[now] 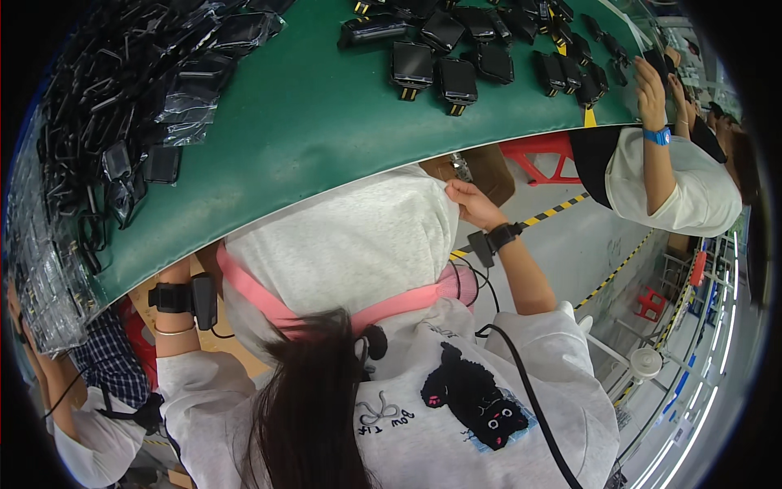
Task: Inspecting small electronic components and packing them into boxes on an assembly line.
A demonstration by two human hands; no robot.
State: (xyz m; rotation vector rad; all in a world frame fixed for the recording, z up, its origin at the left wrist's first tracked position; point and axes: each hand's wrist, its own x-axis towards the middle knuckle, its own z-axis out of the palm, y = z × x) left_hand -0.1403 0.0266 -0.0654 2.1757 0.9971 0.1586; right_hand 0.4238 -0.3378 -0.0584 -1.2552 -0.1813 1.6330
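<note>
My right hand [470, 200] is closed on the edge of a light grey cloth [350, 220] spread over my lap, just below the table's front edge. The cloth looks like the lower part of my shirt. A pink strap [391, 306] runs across it. On the left, my left hand [181, 267] reaches under the table edge; its fingers are hidden. Each wrist carries a black strapped device, the right one [493, 240] with a cable.
The green table [269, 155] holds a heap of black parts and clear bags [122, 106] at left. Several black boxy devices with gold contacts [411, 67] lie at the far right. Co-workers sit at both sides, one with a blue wristband [656, 137]. A red stool [542, 155] stands beyond my right hand.
</note>
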